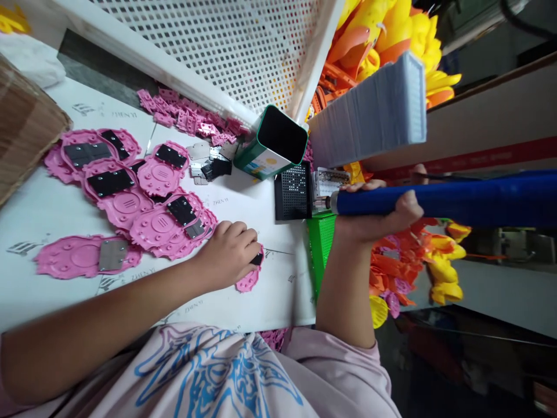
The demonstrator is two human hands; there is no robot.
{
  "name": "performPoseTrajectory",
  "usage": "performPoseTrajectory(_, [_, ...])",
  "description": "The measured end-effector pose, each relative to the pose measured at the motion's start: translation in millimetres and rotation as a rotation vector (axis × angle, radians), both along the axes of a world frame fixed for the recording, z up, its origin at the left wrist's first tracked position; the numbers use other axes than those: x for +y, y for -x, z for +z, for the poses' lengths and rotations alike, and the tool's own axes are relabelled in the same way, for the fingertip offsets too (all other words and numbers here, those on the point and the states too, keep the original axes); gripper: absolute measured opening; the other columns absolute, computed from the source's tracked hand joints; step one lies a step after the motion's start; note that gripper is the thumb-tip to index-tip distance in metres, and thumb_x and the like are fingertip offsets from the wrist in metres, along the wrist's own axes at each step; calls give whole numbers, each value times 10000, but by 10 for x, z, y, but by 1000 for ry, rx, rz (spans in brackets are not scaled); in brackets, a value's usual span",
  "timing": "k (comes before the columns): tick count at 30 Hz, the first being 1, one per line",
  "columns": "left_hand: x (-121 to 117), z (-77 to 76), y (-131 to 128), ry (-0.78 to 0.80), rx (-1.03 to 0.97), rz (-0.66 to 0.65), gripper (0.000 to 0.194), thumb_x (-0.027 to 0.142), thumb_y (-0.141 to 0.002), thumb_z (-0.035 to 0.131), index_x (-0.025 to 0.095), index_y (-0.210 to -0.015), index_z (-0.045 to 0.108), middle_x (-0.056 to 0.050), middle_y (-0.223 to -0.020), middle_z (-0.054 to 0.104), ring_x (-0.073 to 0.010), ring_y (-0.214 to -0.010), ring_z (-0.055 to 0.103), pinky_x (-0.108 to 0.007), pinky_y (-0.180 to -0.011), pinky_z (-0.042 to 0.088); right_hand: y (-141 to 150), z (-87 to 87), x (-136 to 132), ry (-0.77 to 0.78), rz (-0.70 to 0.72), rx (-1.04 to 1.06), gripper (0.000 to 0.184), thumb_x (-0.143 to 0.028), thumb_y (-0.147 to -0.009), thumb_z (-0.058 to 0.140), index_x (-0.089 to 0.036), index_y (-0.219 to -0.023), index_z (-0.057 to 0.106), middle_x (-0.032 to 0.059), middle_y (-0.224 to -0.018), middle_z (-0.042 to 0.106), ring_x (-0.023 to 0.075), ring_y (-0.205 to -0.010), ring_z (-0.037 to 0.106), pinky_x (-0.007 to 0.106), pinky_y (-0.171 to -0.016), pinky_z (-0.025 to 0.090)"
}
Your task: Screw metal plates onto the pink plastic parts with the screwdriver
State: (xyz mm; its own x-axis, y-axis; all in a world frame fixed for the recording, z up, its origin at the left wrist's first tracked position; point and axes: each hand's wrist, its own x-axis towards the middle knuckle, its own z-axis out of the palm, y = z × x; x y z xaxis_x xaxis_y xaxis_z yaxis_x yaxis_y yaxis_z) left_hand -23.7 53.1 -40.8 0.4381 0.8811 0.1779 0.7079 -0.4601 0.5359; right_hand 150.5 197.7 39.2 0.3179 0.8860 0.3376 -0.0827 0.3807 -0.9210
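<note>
My left hand (232, 252) is closed over a small pink plastic part (248, 282) on the white table, gripping it, with most of it hidden under the fingers. A black plate (258, 258) shows on that part. In my right hand (369, 223) is a blue electric screwdriver (435, 197), lying nearly level with its bit pointing left. The bit is close to a black perforated screw tray (293, 194) and a clear box of screws (329, 182). Pink toy panels (159, 226) with black or grey plates screwed on lie heaped left of my left hand.
A green tin (256, 159) stands beyond loose metal plates (202, 154) and small pink pieces (187, 113). A white perforated crate (209, 46) borders the back. At right are a green basket (321, 241), a stack of pale sheets (361, 110) and yellow toy parts (395, 29). A cardboard box (28, 128) sits left.
</note>
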Motion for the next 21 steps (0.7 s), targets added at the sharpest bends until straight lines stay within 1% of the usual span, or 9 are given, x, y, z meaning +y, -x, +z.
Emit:
performPoseTrajectory(3, [2, 4, 4, 5, -16, -3, 263, 356, -754, 734, 185, -915, 617, -63, -994, 631, -257, -936, 487, -372, -751, 285, -17, -76, 199, 18, -51, -1, 517, -412, -747, 385, -228, -1230, 369, -76, -504, 497, 124, -417, 476, 246, -448, 409])
performPoseTrajectory(6, [4, 7, 7, 17, -25, -6, 266, 349, -754, 736, 179, -921, 616, -66, -997, 629, -258, -945, 488, -370, -757, 284, -29, -149, 281, 21, -100, 7, 486, -433, -768, 358, -230, -1209, 372, -82, -513, 454, 115, -421, 473, 239, -453, 403])
performPoseTrajectory(11, [8, 8, 3, 16, -26, 5, 261, 347, -753, 737, 178, -913, 619, -62, -991, 622, -257, -945, 487, -372, -753, 285, -39, -197, 309, 37, -135, 6, 448, -437, -785, 328, -242, -1183, 389, -80, -531, 416, 114, -426, 466, 255, -474, 402])
performPoseTrajectory(18, [10, 7, -3, 19, -24, 4, 261, 357, -759, 733, 179, -912, 619, -59, -989, 627, -257, -941, 489, -379, -754, 288, -25, -201, 342, 52, -164, 8, 483, -494, -764, 315, -246, -1174, 381, -74, -546, 403, 111, -420, 450, 252, -461, 388])
performPoseTrajectory(21, [8, 0, -4, 10, -24, 5, 262, 356, -755, 735, 182, -911, 616, -54, -988, 629, -258, -935, 492, -379, -750, 288, -16, -195, 344, 49, -157, 4, 463, -490, -752, 332, -241, -1137, 394, -75, -536, 415, 112, -421, 457, 249, -458, 387])
